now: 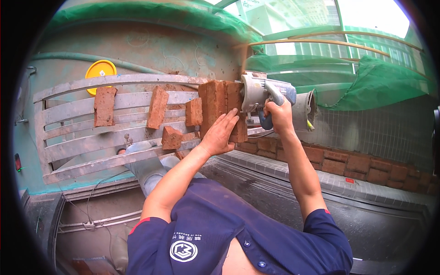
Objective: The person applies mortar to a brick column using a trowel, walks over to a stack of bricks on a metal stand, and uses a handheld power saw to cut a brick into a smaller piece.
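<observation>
My right hand [278, 114] is wrapped around the handle of a grey-and-blue handheld power saw [255, 94]. The saw sits against the right end of a group of red bricks. My left hand [221, 134] lies flat on the rightmost brick [234, 97], fingers stretched out and pointing up toward the saw. Beside that brick, more upright red bricks [211, 103] stand close together at the end of a slatted metal rack [87, 149]. Whether the saw's blade touches the brick cannot be made out.
Loose bricks [105, 106] and brick pieces [171, 137] lie across the rack's slats. A yellow round lid [101, 68] is behind it. Right of the saw stands a grey bucket-like container [304, 110]. Brickwork [357, 162] runs along the right, below green netting [371, 85].
</observation>
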{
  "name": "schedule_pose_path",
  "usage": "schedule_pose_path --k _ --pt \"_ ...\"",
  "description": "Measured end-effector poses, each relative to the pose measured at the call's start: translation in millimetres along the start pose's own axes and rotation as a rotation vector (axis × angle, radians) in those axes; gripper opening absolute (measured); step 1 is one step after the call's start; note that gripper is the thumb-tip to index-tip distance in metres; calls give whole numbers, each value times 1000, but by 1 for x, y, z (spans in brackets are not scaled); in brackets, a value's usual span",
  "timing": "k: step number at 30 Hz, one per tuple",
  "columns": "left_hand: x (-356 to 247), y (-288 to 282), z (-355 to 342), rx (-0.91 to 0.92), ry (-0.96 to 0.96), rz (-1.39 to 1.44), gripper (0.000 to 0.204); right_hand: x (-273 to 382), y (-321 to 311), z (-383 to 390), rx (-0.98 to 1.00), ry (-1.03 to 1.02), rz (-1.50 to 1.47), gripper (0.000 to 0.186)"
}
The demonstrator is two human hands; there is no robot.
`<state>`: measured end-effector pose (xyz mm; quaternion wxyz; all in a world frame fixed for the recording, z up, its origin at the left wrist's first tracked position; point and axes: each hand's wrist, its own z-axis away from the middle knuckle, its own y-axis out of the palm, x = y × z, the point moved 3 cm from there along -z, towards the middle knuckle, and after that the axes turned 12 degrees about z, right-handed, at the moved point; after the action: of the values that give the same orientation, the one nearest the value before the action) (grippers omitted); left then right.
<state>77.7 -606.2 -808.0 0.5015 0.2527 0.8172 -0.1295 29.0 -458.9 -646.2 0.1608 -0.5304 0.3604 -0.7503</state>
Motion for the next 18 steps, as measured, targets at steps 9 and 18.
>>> schedule_pose_path --k 9,18 --pt "2 0 -2 1 13 -20 82 -2 -4 12 40 3 -23 22" --pt "2 0 -2 13 -1 -31 85 -14 -12 30 60 86 14 15"
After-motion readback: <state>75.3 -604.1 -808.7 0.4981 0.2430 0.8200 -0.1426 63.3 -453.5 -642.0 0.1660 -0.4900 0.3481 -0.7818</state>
